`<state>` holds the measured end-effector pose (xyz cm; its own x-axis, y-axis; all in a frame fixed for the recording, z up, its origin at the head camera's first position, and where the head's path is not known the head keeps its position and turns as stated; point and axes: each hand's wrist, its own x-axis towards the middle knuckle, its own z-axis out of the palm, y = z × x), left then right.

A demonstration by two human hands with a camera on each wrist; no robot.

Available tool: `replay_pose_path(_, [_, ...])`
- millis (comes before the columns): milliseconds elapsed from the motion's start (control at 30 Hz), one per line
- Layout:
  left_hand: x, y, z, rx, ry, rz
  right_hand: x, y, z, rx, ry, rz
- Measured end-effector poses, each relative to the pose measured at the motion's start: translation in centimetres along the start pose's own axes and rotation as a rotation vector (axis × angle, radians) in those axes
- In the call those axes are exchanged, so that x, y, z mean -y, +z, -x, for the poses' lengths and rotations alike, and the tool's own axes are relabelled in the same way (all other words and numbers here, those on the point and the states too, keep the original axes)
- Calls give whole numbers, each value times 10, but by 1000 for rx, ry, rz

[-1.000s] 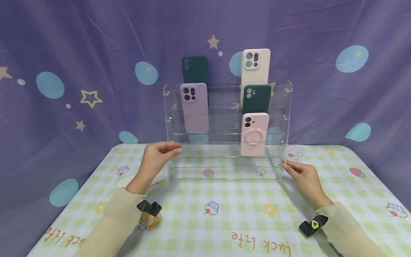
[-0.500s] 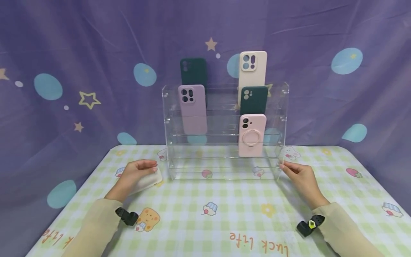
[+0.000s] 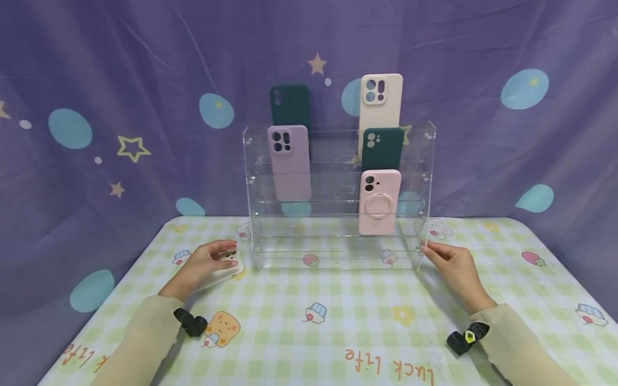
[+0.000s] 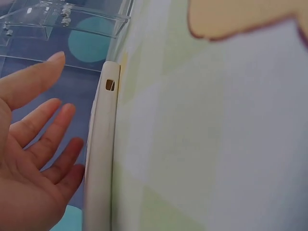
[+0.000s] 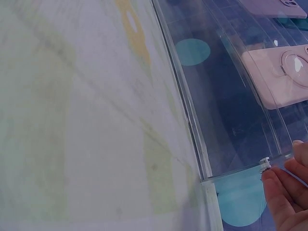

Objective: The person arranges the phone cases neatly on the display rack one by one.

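Low over the left side of the table is my left hand [image 3: 199, 269], fingers loosely bent and apart. Beneath it lies a white phone case [image 3: 233, 272], partly covered by the hand. The left wrist view shows the fingertips [image 4: 72, 144] close beside the case's broad face, with the thumb away from it. My right hand [image 3: 457, 273] pinches the lower right side panel of a clear acrylic display stand [image 3: 431, 187]. The right wrist view has its fingertips [image 5: 270, 177] at a metal screw on that panel.
The tiered stand bears a purple case [image 3: 292, 177], a pink ringed case [image 3: 379, 222], a cream case [image 3: 390, 110] and two dark green cases, one at the upper left [image 3: 292, 104], one at right [image 3: 386, 150]. A checked cloth [image 3: 357, 311] covers the table; a purple curtain hangs behind.
My left hand has moved left and down from the stand's left side to the white case, and its thumb and fingers have spread. The right hand keeps its grip on the stand.
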<state>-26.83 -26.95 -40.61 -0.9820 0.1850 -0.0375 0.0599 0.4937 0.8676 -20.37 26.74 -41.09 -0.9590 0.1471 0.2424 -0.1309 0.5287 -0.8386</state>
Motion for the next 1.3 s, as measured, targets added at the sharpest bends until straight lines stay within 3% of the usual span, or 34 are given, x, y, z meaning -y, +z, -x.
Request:
replay_pose_path(233, [3,1,-4,15,-15,-8,3,-1,0,5,9,6])
replay_pose_path(500, [4,4,-8,39,-77,-194,2,-1,0,1,-1,-5])
replay_pose_path(700, [-1,6,-5,41,-97,-224,1,0,1,-9,-41,-2])
replay_pose_path(767, [-3,7,-4,30,-85,-253,2,-1,1,-10,-46,-2])
replay_pose_path(1000, [-11,8,-4,-15,71,-487,2,-1,0,-6,-44,-16])
replay_pose_path(1100, [-18,8,-5,-24,94,-570,1,0,-1,-4,-42,-20])
replay_pose_path(1300, [-31,1,-1,-52,78,-527,-2,0,-1,-5,-39,-21])
